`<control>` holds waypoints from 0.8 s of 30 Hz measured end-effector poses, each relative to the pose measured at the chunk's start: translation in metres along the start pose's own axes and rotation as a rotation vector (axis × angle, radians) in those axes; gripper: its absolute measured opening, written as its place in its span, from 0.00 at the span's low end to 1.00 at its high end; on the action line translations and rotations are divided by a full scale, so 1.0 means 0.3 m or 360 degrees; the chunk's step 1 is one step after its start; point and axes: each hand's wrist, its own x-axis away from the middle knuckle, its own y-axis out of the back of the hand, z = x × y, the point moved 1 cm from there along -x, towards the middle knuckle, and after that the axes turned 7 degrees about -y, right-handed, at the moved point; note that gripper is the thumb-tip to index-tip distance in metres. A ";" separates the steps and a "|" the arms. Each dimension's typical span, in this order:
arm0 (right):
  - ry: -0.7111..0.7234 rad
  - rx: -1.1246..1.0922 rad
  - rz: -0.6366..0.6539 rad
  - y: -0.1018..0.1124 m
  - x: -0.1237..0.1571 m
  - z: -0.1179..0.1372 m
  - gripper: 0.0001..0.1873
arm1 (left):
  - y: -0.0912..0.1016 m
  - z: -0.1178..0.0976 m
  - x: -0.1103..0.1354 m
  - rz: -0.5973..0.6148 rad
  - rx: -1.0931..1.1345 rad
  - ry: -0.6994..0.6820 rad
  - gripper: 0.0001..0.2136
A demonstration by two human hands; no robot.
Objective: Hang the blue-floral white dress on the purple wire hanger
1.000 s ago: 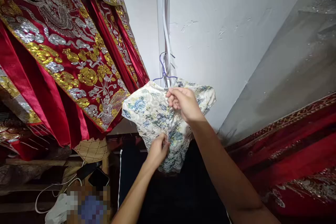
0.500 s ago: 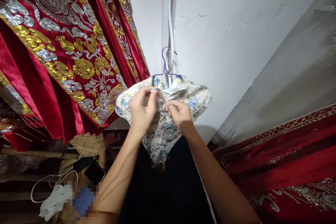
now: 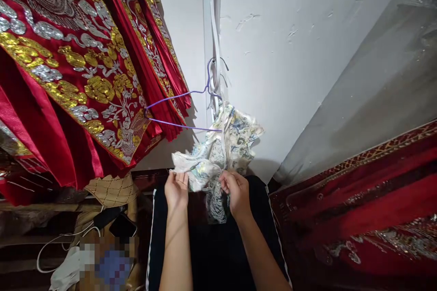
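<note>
A cream floral blouse (image 3: pixel 239 138) hangs by one shoulder from the right side of a purple wire hanger (image 3: pixel 177 96). The hanger's left half is bare, and its hook is caught beside a white strip on the wall. My left hand (image 3: pixel 176 188) is at the blouse's loose sleeve, low on the left, thumb and fingers closed at the cloth's edge. My right hand (image 3: pixel 235 188) has its fingers bent together on the front edge of the blouse near the middle. The blouse's lower part droops between both hands.
Red garments with gold and silver sequin work (image 3: pixel 102 88) hang at the left. More red sequined cloth (image 3: pixel 362 200) lies at the right. A phone (image 3: pixel 123 227), a white cable and a white cloth (image 3: pixel 68 268) rest on a wooden seat at lower left.
The blouse's left shoulder has come off the hanger, baring that side. My left hand has moved down with the sleeve, and my right hand is lower on the front edge.
</note>
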 end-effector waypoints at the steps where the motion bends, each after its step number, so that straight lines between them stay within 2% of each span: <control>1: 0.0025 -0.0009 -0.0067 0.025 0.002 -0.006 0.18 | -0.014 0.019 0.025 -0.0130 0.0122 0.0078 0.13; 3: 0.0103 0.0026 -0.0198 0.080 -0.005 -0.004 0.20 | -0.055 0.011 0.060 -0.0303 0.0420 0.0161 0.07; 4: 0.0141 0.0063 -0.0255 0.104 -0.012 0.002 0.22 | -0.081 -0.013 0.074 -0.0287 0.0539 0.0130 0.06; 6: 0.0199 0.0157 -0.0301 0.132 -0.026 0.024 0.24 | -0.138 -0.083 0.109 -0.0026 0.0645 -0.0012 0.08; 8: 0.0169 0.0203 -0.0204 0.126 -0.034 0.050 0.24 | -0.192 -0.153 0.162 0.0346 0.0587 -0.0104 0.11; 10: -0.0018 0.0074 0.0027 0.094 -0.033 0.071 0.27 | -0.231 -0.209 0.226 0.0711 0.0266 -0.0238 0.10; 12: -0.0302 -0.0187 0.0289 0.054 -0.026 0.088 0.34 | -0.252 -0.252 0.276 0.1009 -0.0219 -0.0486 0.06; 14: -0.0538 -0.0385 0.0475 0.023 -0.018 0.111 0.39 | -0.252 -0.289 0.289 0.1128 -0.0577 -0.0737 0.08; 16: -0.0652 -0.0365 0.0628 0.008 -0.018 0.147 0.36 | -0.237 -0.319 0.258 0.1082 -0.0662 -0.0810 0.15; 18: -0.0640 -0.0138 0.0846 0.005 -0.028 0.203 0.26 | -0.218 -0.332 0.197 0.1139 -0.0604 -0.0697 0.25; 21: -0.0498 0.0370 0.1303 0.022 -0.065 0.323 0.16 | -0.199 -0.312 0.107 0.1528 -0.0580 -0.0383 0.35; 24: -0.0515 0.0872 0.1767 0.063 -0.118 0.455 0.10 | -0.183 -0.267 0.065 0.1828 -0.0851 -0.0159 0.38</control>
